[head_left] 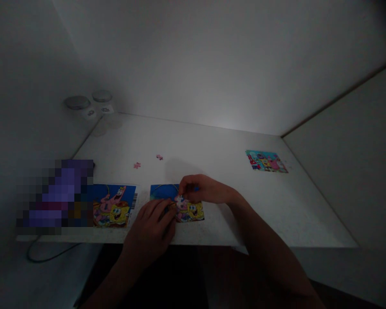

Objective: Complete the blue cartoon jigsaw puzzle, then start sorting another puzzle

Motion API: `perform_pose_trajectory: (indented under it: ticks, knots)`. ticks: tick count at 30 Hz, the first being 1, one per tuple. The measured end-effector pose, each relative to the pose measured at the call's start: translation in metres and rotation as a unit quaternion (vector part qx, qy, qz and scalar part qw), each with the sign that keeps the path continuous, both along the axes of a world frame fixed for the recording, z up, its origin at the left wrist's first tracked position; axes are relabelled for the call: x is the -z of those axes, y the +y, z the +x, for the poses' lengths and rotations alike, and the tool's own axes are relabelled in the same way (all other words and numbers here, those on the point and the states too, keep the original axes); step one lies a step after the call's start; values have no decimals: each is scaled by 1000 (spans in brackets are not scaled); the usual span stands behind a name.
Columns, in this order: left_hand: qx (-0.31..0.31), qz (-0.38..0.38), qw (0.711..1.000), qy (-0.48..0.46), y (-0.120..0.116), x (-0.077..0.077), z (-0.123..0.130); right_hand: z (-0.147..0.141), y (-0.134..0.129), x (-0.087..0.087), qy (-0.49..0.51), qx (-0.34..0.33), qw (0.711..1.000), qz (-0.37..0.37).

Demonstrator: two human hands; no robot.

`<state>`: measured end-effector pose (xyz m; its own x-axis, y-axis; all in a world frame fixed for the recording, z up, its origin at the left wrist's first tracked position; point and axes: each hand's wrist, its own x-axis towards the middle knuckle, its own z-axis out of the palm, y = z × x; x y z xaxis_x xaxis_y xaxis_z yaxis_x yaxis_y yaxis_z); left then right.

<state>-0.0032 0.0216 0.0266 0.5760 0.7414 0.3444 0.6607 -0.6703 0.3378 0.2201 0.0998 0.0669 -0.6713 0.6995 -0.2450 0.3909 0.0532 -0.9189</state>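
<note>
1. Right hand (201, 189): fingers curled down, tips nearly closed on a pale pink piece (180, 201); firmness of hold not readable in this dim view

2. Left hand (149, 234): fingers bent, tips at a brownish bit (172, 207) on the near-left side of the same patch; open or closed on it, cannot tell, back of hand blocking the view

3. Puzzle (189, 212): part-built, flat on a white table (212, 146), between both hands and close to the near edge; blue at far left, yellow cartoon sponge at near right

4. Nearby: picture card (112, 206) with barcode, flat, just left of the puzzle; small printed picture (266, 161) well off to the right; one loose pink piece (137, 165) and another (159, 157) beyond the puzzle; two lidded jars (77, 102) at the far left corner; pixelated object (54, 193) at the left edge; cable (45, 257) hanging below

5. Risks: seams hidden by dim light and hand shadows, so a misfit easily missed; uneven pressure liable to lift or shift neighbouring pieces; near table edge, a knock could send pieces over; loose pieces exposed to a stray forearm sweep
</note>
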Motion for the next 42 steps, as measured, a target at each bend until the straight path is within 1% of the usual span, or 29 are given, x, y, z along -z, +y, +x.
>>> perform_pose_trajectory:
  ticks: [2,3,5,10,17,24,27,32,34,36,42]
  knots:
    - [0,-1,1000,0,0,0,0,4,1,0,-23,-10,1000,-16]
    - [0,-2,1000,-1,0,0,0,5,1,0,-38,-15,999,-13]
    - [1,-4,1000,-1,0,-1,0,6,1,0,-56,-19,998,8]
    - [-2,3,1000,-3,0,-1,0,3,1,-1,-68,-18,996,49]
    - [0,11,1000,4,1,-2,1,2,1,0,-99,-44,986,124]
    - [7,17,1000,6,1,1,-1,2,2,3,-101,-41,985,135]
    - [3,19,1000,11,1,1,-1,4,2,2,-87,-32,990,109]
    - [3,20,1000,7,2,1,0,5,0,-3,-24,-1,1000,6]
    - [4,13,1000,5,2,1,0,2,-1,-3,-5,4,1000,-7]
    - [3,9,1000,4,1,1,1,-2,-2,-1,-17,0,1000,17]
    - [-9,1,1000,5,0,-4,1,-10,-5,-1,-119,-32,986,112]
